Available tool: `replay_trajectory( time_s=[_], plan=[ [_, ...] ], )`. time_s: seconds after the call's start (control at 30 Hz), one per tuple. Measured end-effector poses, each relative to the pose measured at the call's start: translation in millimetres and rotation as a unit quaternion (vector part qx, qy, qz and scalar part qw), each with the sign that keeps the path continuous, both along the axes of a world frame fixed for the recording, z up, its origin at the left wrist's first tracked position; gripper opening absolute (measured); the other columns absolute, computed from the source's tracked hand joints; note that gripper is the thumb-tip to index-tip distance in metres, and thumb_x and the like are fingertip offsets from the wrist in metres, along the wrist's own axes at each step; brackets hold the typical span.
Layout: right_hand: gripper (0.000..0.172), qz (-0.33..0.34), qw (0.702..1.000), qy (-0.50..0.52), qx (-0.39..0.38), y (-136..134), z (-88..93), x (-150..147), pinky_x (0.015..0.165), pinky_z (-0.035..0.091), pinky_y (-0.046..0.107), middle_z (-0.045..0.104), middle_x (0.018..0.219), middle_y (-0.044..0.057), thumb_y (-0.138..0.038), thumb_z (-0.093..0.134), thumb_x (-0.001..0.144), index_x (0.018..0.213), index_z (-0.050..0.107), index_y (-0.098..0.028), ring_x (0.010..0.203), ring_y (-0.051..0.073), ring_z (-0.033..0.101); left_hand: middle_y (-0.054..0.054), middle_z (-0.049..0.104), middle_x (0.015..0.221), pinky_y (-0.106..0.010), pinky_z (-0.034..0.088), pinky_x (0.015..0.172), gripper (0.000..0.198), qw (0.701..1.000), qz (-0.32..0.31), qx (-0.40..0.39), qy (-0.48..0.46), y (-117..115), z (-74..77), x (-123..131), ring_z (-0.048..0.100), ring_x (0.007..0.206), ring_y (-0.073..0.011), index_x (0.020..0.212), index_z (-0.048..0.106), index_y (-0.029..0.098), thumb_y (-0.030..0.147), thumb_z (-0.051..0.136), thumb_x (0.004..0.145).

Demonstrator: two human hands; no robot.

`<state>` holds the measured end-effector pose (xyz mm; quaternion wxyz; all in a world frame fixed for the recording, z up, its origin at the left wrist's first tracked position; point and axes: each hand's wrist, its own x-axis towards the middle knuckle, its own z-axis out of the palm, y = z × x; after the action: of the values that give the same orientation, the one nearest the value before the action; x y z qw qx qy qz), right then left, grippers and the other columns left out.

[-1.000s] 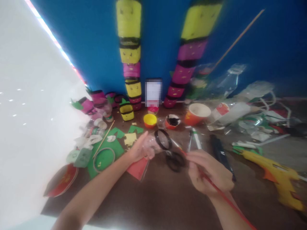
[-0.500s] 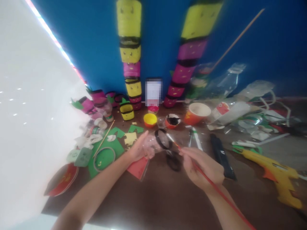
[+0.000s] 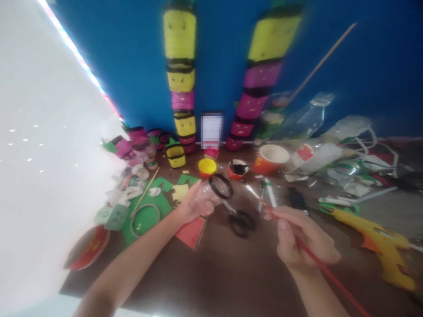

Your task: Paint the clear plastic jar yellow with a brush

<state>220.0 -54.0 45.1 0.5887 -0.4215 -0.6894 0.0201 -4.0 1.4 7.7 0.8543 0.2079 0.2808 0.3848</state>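
Observation:
My left hand (image 3: 193, 204) is closed around a clear plastic cup (image 3: 211, 196) whose rim is painted black, held tilted on its side above the brown table (image 3: 218, 273). My right hand (image 3: 302, 242) pinches a thin red-handled paintbrush (image 3: 317, 262); its tip points toward the cup but is a little way off to the right of the rim. Black-handled scissors (image 3: 239, 220) lie on the table between my hands.
Behind are a yellow paint pot (image 3: 207, 166), a black paint pot (image 3: 237, 168) and an orange bowl (image 3: 272, 157). Stacked yellow and pink cups (image 3: 181, 79) lean on the blue wall. A yellow glue gun (image 3: 380, 240) lies right; green foam pieces (image 3: 145, 211) lie left.
My right hand has drawn the paintbrush back to the right, away from the cup's black rim. The left hand has kept the cup nearly still.

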Motion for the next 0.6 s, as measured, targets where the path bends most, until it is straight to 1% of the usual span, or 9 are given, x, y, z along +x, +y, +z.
replay_trajectory(
  time_s=[0.03, 0.1, 0.17, 0.23, 0.33, 0.43, 0.53, 0.6],
  plan=[
    [0.018, -0.006, 0.999, 0.042, -0.006, 1, -2.0, 2, 0.060, 0.054, 0.029, 0.067, 0.075, 0.003, -0.012, 0.050, 0.081, 0.089, 0.063, -0.021, 0.063, 0.014, 0.064, -0.009, 0.063, 0.073, -0.019, 0.034, 0.040, 0.050, 0.999, 0.015, -0.019, -0.027, 1, 0.6, -2, 0.052, 0.048, -0.0095, 0.090, 0.061, 0.012, 0.057, 0.041, 0.082],
    [0.016, -0.019, 0.995, 0.101, -0.017, 4, -6.1, 4, 0.058, 0.054, 0.029, 0.066, 0.078, 0.003, -0.018, 0.050, 0.083, 0.091, 0.064, -0.021, 0.064, 0.014, 0.064, -0.010, 0.061, 0.072, -0.017, 0.031, 0.037, 0.050, 0.995, 0.030, -0.045, -0.078, 3, 1.8, -7, 0.047, 0.046, -0.0071, 0.090, 0.061, 0.009, 0.053, 0.038, 0.084],
    [0.015, -0.029, 0.990, 0.130, -0.039, 7, -8.8, 2, 0.058, 0.054, 0.029, 0.067, 0.081, 0.004, -0.021, 0.051, 0.084, 0.091, 0.064, -0.020, 0.063, 0.014, 0.064, -0.008, 0.057, 0.070, -0.015, 0.026, 0.033, 0.047, 0.992, 0.010, -0.058, -0.110, 4, 1.8, -13, 0.040, 0.042, -0.0046, 0.093, 0.060, 0.007, 0.048, 0.039, 0.084],
    [0.014, -0.033, 0.987, 0.140, -0.064, 10, -9.6, 0, 0.058, 0.054, 0.029, 0.067, 0.082, 0.004, -0.024, 0.052, 0.085, 0.091, 0.064, -0.020, 0.063, 0.014, 0.064, -0.006, 0.055, 0.068, -0.014, 0.021, 0.029, 0.046, 0.990, -0.022, -0.056, -0.127, 4, 0.5, -17, 0.034, 0.037, -0.0024, 0.094, 0.059, 0.007, 0.047, 0.039, 0.083],
    [0.014, -0.021, 0.985, 0.142, -0.093, 12, -9.3, -5, 0.058, 0.055, 0.026, 0.067, 0.081, 0.004, -0.026, 0.052, 0.085, 0.092, 0.062, -0.020, 0.064, 0.014, 0.065, -0.003, 0.050, 0.065, -0.012, 0.020, 0.027, 0.044, 0.989, -0.027, -0.062, -0.133, 2, -1.3, -20, 0.029, 0.035, -0.0011, 0.091, 0.057, 0.008, 0.047, 0.038, 0.083],
    [0.015, -0.011, 0.985, 0.134, -0.112, 13, -12.5, -6, 0.060, 0.056, 0.027, 0.066, 0.080, 0.005, -0.029, 0.051, 0.086, 0.092, 0.061, -0.020, 0.066, 0.014, 0.066, -0.001, 0.047, 0.063, -0.011, 0.022, 0.028, 0.040, 0.986, 0.017, -0.067, -0.154, 0, 0.1, -21, 0.028, 0.033, -0.0001, 0.089, 0.054, 0.010, 0.045, 0.034, 0.087],
    [0.017, -0.018, 0.985, 0.114, -0.128, 15, -19.8, -6, 0.064, 0.056, 0.029, 0.067, 0.079, 0.005, -0.030, 0.051, 0.085, 0.092, 0.061, -0.019, 0.068, 0.016, 0.066, 0.004, 0.041, 0.053, -0.010, 0.022, 0.028, 0.033, 0.982, 0.065, -0.070, -0.160, -2, 1.9, -23, 0.023, 0.030, 0.0003, 0.077, 0.049, 0.015, 0.043, 0.037, 0.088],
    [0.016, -0.018, 0.986, 0.095, -0.134, 16, -24.0, -6, 0.063, 0.056, 0.030, 0.068, 0.078, 0.005, -0.029, 0.051, 0.085, 0.091, 0.061, -0.018, 0.066, 0.016, 0.066, 0.008, 0.032, 0.044, -0.011, 0.019, 0.027, 0.033, 0.985, 0.074, -0.064, -0.142, -2, 0.8, -26, 0.016, 0.026, -0.0003, 0.068, 0.043, 0.018, 0.045, 0.040, 0.087]
  ],
)
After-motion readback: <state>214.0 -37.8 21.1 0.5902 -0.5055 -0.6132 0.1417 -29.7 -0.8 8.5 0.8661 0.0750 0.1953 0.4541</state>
